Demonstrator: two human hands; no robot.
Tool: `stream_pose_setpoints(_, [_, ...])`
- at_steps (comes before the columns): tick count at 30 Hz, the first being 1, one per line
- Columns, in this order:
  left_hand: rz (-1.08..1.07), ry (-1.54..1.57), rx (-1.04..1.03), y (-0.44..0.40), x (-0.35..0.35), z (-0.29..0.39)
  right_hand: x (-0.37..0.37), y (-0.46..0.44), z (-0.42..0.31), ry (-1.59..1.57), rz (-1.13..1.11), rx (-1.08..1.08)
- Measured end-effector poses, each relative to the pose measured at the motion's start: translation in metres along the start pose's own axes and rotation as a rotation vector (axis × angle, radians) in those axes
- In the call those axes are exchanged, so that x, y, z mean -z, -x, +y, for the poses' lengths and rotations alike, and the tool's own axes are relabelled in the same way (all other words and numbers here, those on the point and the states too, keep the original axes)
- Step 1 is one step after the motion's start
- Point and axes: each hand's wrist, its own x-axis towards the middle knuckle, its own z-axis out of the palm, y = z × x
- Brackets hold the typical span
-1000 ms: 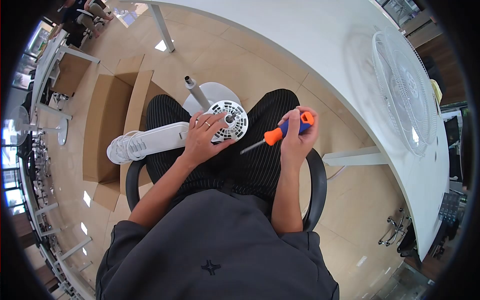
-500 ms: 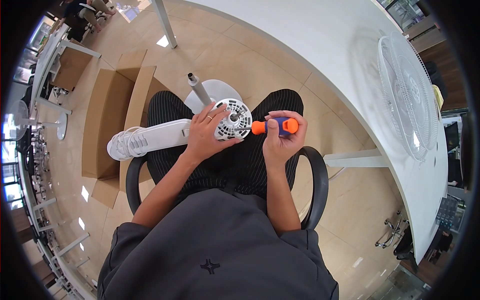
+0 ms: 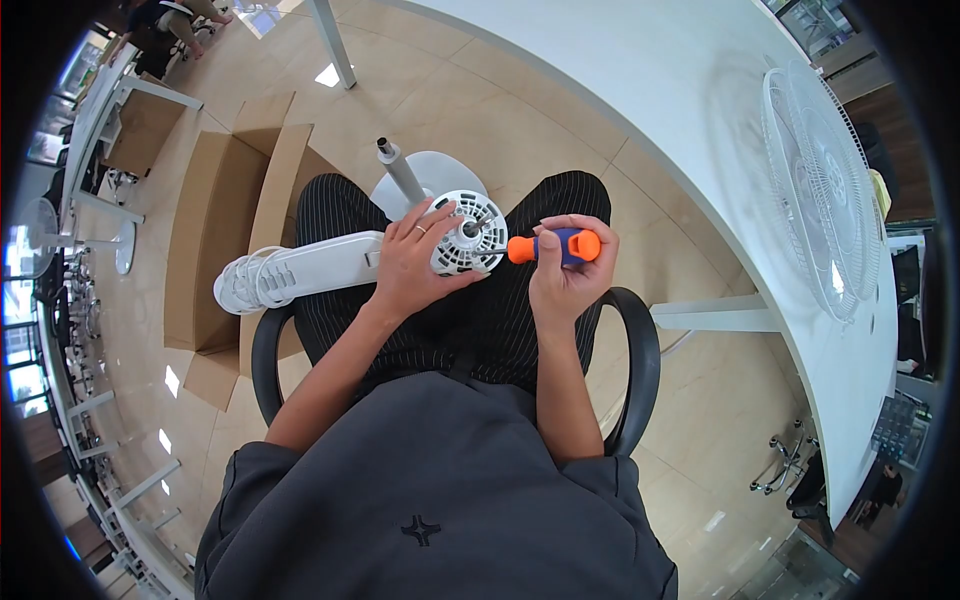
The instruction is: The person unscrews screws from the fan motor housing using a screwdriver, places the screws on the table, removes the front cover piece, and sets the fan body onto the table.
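Note:
Across my lap lies a white fan body (image 3: 325,264), its cord coiled round the left end. Its round slotted motor head (image 3: 482,250), with a metal shaft, faces up between my knees. My left hand (image 3: 407,262) grips the motor head's left side, fingers on the rim. My right hand (image 3: 566,275) is closed on an orange and blue screwdriver (image 3: 571,248), which points left at the head's right edge. Whether its tip touches a screw cannot be made out. Beyond the head stands a pole (image 3: 402,172) on a round white base (image 3: 440,172).
An open cardboard box (image 3: 215,240) stands on the floor at left. On the white table (image 3: 640,70) at right are clear fan grilles (image 3: 820,190). Black chair armrests (image 3: 640,370) flank me. A seated person (image 3: 180,25) shows at the far upper left.
My right hand has brought the screwdriver left to the motor head's right edge and turned it nearly level. My left hand still holds the head. The view has shifted slightly.

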Motion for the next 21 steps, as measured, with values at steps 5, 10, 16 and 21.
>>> stream_pose_setpoints(5, [0.010, -0.006, -0.001, 0.000, -0.001, 0.000, 0.006, -0.001, 0.000, 0.083, -0.083, 0.008])
stream_pose_setpoints(10, [0.003, -0.006, -0.003, 0.001, -0.002, 0.000, 0.009, -0.018, -0.027, 0.114, -0.344, -0.049])
stream_pose_setpoints(16, [-0.001, -0.011, 0.005, 0.002, -0.003, -0.002, -0.003, -0.030, -0.068, 0.345, -0.553, -0.113])
stream_pose_setpoints(21, [0.006, 0.004, 0.000, 0.003, -0.004, -0.003, -0.009, -0.029, -0.068, 0.333, -0.501, -0.156])
